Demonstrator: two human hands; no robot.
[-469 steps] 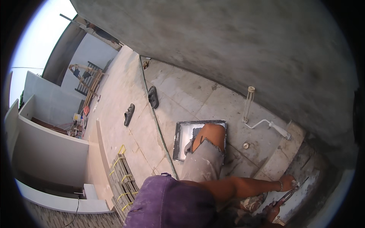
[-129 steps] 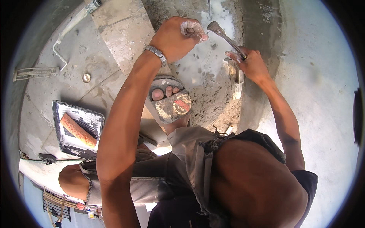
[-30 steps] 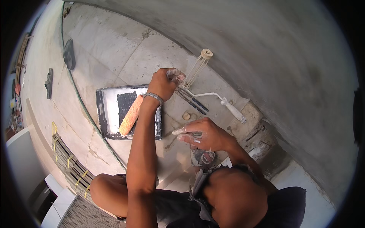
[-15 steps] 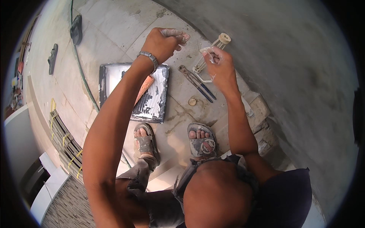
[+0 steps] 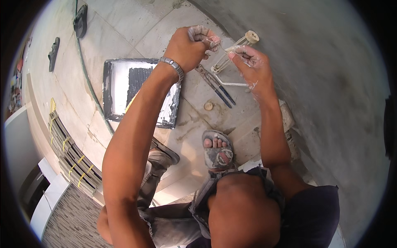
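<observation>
My left hand (image 5: 191,47), smeared with white and wearing a metal-banded watch, has its fingers pinched together. Close beside it, my right hand (image 5: 255,66) also pinches, with whitish residue on its fingers. A thin pale strand seems to run between the two sets of fingertips; what it is I cannot make out. Behind the right hand lies a wire-cage paint roller frame (image 5: 235,53) with a round end cap, its bent white rod passing below that hand. Pincers (image 5: 216,87) with dark blue handles rest on the floor between my arms.
A black paint tray (image 5: 108,89) with white paint lies partly under my left forearm. A small round lid (image 5: 209,106) is near my sandalled foot (image 5: 217,151). Loose sandals (image 5: 80,21), a green hose (image 5: 89,82) and strapped strips (image 5: 72,155) lie left; a grey wall (image 5: 322,82) rises right.
Both hands have shifted right. My left forearm now covers the orange piece seen in the tray before. My left foot has turned and is mostly hidden behind that forearm.
</observation>
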